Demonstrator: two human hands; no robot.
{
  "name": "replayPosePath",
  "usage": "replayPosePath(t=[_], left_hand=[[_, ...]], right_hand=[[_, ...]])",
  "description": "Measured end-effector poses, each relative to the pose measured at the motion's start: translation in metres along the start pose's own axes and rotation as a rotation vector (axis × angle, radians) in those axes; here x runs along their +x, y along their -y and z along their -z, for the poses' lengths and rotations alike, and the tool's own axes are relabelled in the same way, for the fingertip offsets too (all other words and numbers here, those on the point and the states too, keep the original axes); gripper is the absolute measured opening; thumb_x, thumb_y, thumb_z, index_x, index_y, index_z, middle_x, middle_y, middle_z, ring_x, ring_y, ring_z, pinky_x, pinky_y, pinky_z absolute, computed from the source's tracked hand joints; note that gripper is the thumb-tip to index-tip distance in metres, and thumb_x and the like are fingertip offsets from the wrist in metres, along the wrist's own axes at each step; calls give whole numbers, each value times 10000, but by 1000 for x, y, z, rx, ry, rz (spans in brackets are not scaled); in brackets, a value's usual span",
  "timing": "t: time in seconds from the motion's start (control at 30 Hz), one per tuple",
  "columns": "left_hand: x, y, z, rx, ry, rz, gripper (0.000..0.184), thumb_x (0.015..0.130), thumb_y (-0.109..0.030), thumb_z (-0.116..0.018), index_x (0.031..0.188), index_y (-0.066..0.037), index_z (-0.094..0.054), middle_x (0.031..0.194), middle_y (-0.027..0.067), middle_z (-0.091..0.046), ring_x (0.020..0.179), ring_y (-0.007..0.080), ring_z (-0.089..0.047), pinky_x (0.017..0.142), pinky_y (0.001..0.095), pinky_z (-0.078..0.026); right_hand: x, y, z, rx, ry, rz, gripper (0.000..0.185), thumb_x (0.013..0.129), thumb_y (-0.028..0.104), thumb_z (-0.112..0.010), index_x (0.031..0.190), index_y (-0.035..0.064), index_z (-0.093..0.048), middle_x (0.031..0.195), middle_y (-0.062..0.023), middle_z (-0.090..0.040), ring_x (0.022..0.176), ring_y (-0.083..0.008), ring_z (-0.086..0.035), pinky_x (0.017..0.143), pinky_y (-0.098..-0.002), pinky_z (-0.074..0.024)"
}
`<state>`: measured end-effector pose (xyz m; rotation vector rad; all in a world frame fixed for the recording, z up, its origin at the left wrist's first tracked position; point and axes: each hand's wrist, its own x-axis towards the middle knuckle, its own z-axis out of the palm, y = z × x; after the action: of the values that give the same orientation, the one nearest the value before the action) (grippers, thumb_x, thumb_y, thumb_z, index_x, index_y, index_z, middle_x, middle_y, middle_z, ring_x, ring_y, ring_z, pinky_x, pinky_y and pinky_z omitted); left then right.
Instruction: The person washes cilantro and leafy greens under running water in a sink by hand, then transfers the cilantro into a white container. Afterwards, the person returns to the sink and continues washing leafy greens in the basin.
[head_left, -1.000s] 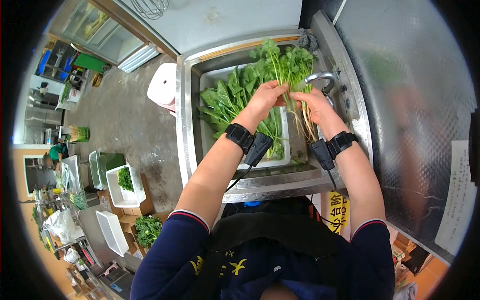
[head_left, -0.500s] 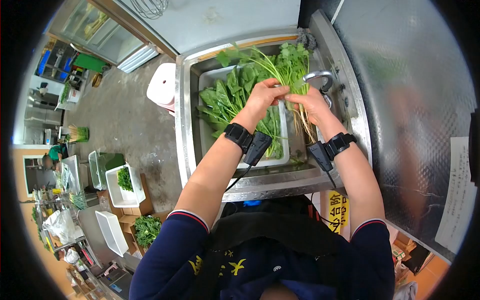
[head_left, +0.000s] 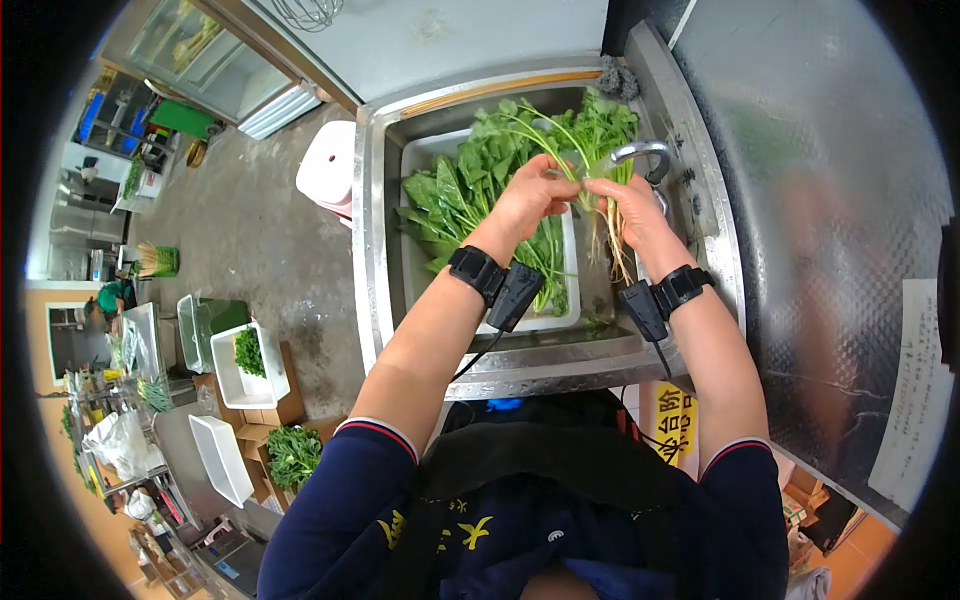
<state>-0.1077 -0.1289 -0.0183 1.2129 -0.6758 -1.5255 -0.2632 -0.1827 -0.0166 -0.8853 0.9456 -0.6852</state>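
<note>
My right hand (head_left: 634, 212) is closed around a bunch of coriander (head_left: 608, 128), its leaves pointing away from me and its pale roots hanging below the fingers. Close beside it, my left hand (head_left: 535, 200) pinches a few thin coriander stems between thumb and fingers; their leaves lean to the left. Both hands are above a steel sink (head_left: 440, 372). Under my left hand, a white tub (head_left: 570, 310) in the sink holds leafy greens (head_left: 450, 195) that look like spinach. A curved metal faucet (head_left: 640, 150) partly covers the coriander near my right hand.
A steel wool scrubber (head_left: 617, 78) lies at the sink's back right corner. Left of the sink stands a pink and white stool (head_left: 328, 165). White bins (head_left: 275, 395) and loose greens (head_left: 293, 455) are farther left. A metal-clad surface (head_left: 800, 200) rises on the right.
The stems in my left hand have separated a little from the bunch and swung leftward. My right hand has shifted slightly right with the rest of the coriander.
</note>
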Motion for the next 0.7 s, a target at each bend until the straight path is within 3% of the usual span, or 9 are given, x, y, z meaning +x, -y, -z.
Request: replayPosePath(t=[0.1,0.4,0.5,0.6,0.7], left_hand=[[3,2,1,-18,-32,-8,201,773,-95,-615,943,-77,-508,812,19,-575,730,111,-551,596,235,-412],[4,3,-4,60,-63,-28,300,778,-94,-616,1044,-19,-503,785,32,-592,669,107,-562,563,225,-428],[7,5,-1,102,-76,-22,331,775,-100,-609,1067,4,-492,792,40,-591,673,117,-565,574,235,-444],[6,10,-4,67,-87,-14,338,772,-102,-598,1067,18,-484,812,56,-587,676,129,-569,587,241,-455],[2,6,-5,45,-86,-19,330,774,-101,-593,1058,23,-479,838,71,-581,679,140,-570,592,243,-458]], right_hand=[[0,-1,0,10,-78,33,313,672,78,-713,910,32,-515,762,-24,-548,588,-104,-500,497,-234,-407],[8,-5,8,-64,79,-3,317,671,90,-708,898,11,-502,771,-54,-550,613,-123,-518,507,-247,-409],[12,-11,6,-137,-15,12,297,674,92,-703,895,7,-524,770,-57,-560,623,-126,-523,514,-254,-411],[8,-9,4,-20,-61,6,294,685,85,-689,926,2,-542,782,-59,-575,635,-127,-528,527,-258,-414],[4,-3,0,-55,39,-54,314,727,117,-671,991,10,-540,829,-63,-585,650,-129,-539,542,-258,-418]])
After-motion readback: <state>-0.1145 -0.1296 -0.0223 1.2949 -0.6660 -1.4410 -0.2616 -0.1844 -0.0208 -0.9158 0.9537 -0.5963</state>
